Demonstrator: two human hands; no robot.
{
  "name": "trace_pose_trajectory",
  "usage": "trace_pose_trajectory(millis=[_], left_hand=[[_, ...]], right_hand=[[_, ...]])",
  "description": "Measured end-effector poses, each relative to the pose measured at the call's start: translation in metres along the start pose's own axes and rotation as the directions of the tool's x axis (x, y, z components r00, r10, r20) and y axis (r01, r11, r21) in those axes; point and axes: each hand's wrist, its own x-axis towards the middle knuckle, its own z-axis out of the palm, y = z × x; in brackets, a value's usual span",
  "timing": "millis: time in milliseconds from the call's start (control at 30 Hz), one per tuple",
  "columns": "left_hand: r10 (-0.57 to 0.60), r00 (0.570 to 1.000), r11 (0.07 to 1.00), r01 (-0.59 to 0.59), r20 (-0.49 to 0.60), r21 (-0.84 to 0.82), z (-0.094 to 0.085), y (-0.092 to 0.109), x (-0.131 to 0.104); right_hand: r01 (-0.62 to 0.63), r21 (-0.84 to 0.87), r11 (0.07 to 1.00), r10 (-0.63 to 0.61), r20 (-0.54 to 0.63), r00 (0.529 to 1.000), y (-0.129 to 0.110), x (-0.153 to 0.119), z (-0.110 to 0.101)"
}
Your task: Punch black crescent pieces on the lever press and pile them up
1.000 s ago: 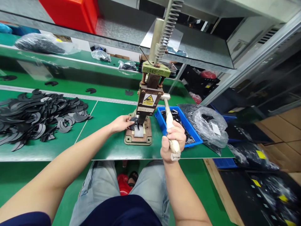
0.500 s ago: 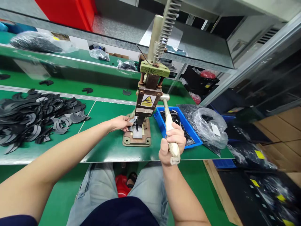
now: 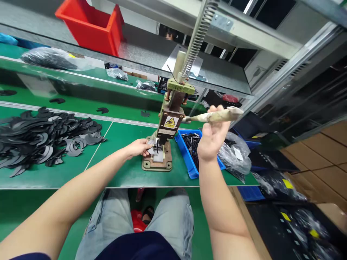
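Observation:
The hand press (image 3: 169, 121) stands upright on the green bench, with a warning label on its front. My left hand (image 3: 138, 148) pinches a curved dark plastic piece (image 3: 151, 150) at the press base (image 3: 157, 165), under the ram. Most of that piece is hidden by my fingers and the tooling. My right hand (image 3: 214, 135) is closed round the wrapped press lever (image 3: 217, 116), which sticks out to the right, its tip slightly raised. Fingertips show above the lever and the palm lies below it.
A heap of curved dark pieces (image 3: 46, 139) covers the bench at left. Right of the press sits a blue bin (image 3: 189, 164) of small black parts, beside a clear plastic bag (image 3: 235, 155). A red bin (image 3: 92, 32) stands on the shelf above.
My right hand has swung the lever up from pointing down toward me to nearly level at the right. My left hand stays at the press base with the piece. The view has tilted.

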Motion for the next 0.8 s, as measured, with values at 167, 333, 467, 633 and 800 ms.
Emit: trace_pose_trajectory(millis=[167, 333, 467, 633, 800], left_hand=[[0.145, 0.988, 0.989, -0.145, 0.047, -0.016, -0.003, 0.005, -0.053], [0.195, 0.974, 0.980, -0.190, 0.114, -0.054, 0.020, 0.009, -0.095], [0.186, 0.973, 0.983, -0.183, 0.135, -0.034, 0.036, 0.006, -0.108], [0.157, 0.974, 0.986, -0.147, 0.161, -0.073, 0.046, 0.005, -0.112], [0.088, 0.964, 0.986, -0.048, 0.250, -0.163, 0.050, 0.006, -0.109]], right_hand=[[-0.387, -0.022, 0.922, 0.387, -0.012, 0.922, 0.011, -0.120, 0.001], [-0.701, 0.154, 0.696, 0.618, 0.366, 0.695, -0.013, -0.193, 0.025], [-0.726, 0.190, 0.661, 0.627, 0.391, 0.673, -0.030, -0.193, 0.035], [-0.734, 0.184, 0.653, 0.653, 0.354, 0.669, -0.044, -0.193, 0.034], [-0.665, 0.107, 0.739, 0.591, 0.369, 0.717, -0.046, -0.200, 0.031]])
